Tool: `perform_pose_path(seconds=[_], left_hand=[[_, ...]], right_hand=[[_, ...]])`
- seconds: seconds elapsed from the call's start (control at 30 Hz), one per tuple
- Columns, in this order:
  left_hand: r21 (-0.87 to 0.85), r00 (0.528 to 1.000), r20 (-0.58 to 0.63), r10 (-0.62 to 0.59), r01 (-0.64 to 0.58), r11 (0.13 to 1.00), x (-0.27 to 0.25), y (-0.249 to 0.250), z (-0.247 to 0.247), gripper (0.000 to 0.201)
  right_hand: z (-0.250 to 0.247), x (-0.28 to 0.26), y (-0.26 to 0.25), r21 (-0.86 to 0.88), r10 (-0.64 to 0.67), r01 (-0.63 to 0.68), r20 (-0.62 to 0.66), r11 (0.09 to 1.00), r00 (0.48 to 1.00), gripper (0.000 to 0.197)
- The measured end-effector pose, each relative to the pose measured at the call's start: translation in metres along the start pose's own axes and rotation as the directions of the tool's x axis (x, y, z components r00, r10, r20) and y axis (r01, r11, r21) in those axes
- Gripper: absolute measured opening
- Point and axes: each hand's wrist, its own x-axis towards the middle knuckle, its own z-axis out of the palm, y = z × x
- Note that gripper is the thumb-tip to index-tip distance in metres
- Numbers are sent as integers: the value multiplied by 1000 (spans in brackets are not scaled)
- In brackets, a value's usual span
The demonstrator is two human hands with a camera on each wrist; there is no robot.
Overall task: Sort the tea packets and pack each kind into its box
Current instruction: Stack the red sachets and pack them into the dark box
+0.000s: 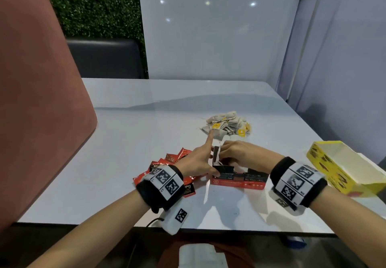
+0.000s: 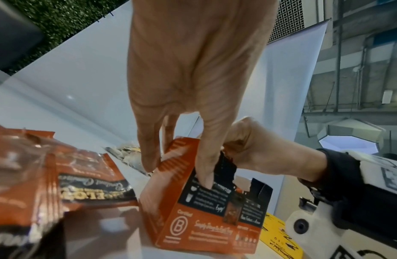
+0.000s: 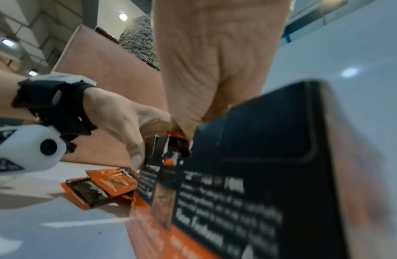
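Observation:
An open red and black tea box [image 1: 238, 181] lies near the table's front edge. My left hand [image 1: 201, 160] grips its left end: the thumb [image 2: 206, 181] presses the front face, other fingers [image 2: 148, 163] sit on the side flap, and the index finger points away. My right hand [image 1: 230, 153] curls over the opening and pinches what looks like a red and black tea packet [image 3: 176, 140] at the box's mouth. Several red packets [image 1: 171, 163] lie fanned to the left of the box. A heap of paper tea bags with yellow tags [image 1: 227, 123] sits behind the hands.
An open yellow box [image 1: 342, 167] stands at the right, near the table's edge [image 1: 250, 229]. A pink chair back [image 1: 37, 100] rises at the left. White panels close the far and right sides.

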Motion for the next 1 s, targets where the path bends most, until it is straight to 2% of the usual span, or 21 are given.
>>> perform_pose_path(seconds=[0.1,0.17,0.27,0.3,0.37,0.43,0.47,0.6,0.73,0.9,0.97,1.0], left_hand=[[-42,1000,-2,1,-1,999,-2,-2,-4,124],[-47,1000,1,0,0,999,-3,-4,-4,124],[-28,1000,13,-8,9,1000,-3,-4,-3,125],[-24,1000,13,-8,8,1000,-2,-4,-3,125],[-22,1000,1,-2,2,1000,-1,-4,-2,126],[-11,1000,-11,2,-2,1000,-1,-4,-2,126],[-2,1000,-15,4,-4,1000,-1,-3,-1,126],[18,999,-29,23,-22,1000,0,-2,1,126],[37,1000,-20,24,-23,999,3,-2,1,128],[77,1000,11,24,-25,997,-2,-5,-4,127],[73,1000,-5,20,-19,997,-14,-13,-18,118],[57,1000,-23,9,-7,998,-23,-19,-28,109]], right_hand=[[-2,-7,4,118,30,-21,-79,993,996,37],[-2,-12,3,147,116,-89,-180,985,977,37],[9,-19,1,195,302,-243,-389,950,870,28],[12,-21,1,229,368,-297,-400,927,839,22],[17,-20,0,296,474,-391,-305,871,826,18],[16,-15,-6,339,499,-422,-181,841,847,13],[17,-12,-9,343,488,-419,-146,841,860,11],[16,-5,-16,348,415,-359,-101,866,904,31],[7,-3,-14,287,388,-364,-28,886,921,32],[-1,-2,-11,355,447,-438,61,826,892,13],[-7,-6,-12,317,492,-480,47,818,869,17],[-12,-9,-15,264,514,-495,-3,828,858,17]])
